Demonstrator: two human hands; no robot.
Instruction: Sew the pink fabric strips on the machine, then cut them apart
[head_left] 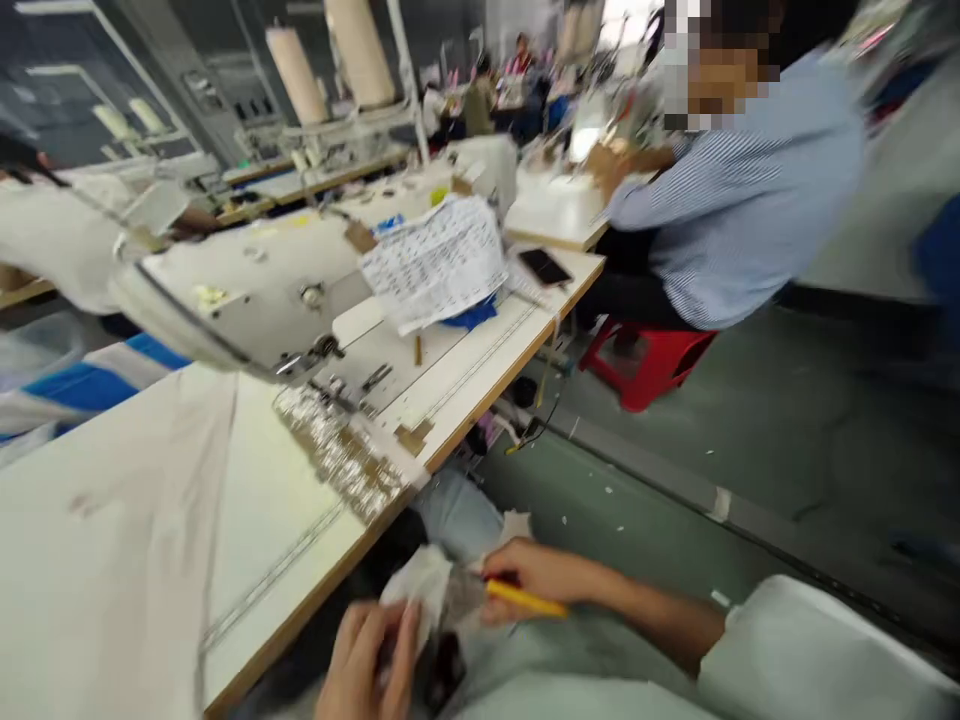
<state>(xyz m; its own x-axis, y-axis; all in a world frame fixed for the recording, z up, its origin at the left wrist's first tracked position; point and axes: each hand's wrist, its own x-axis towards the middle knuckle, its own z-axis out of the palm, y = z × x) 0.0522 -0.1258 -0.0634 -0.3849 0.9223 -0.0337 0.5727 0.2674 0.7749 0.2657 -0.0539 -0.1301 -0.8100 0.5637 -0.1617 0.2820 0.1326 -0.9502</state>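
Observation:
Low over my lap, my left hand point(371, 655) is closed on a piece of white cloth point(421, 580). The cloth hangs by the bench edge, and its far part is smeared by motion. My right hand point(536, 575) grips a yellow-handled tool point(529, 598), which points left toward the cloth. Blur hides its tip, so I cannot tell its exact kind. Both hands are below the sewing table point(270, 575), apart from each other.
A sewing machine point(292, 270) stands on the table, with shiny foil-like material point(341, 450) at its base. Beyond lie a written paper sheet point(439, 260) and a phone point(544, 267). A co-worker in a striped shirt point(742, 190) sits on a red stool point(645, 365) to the right.

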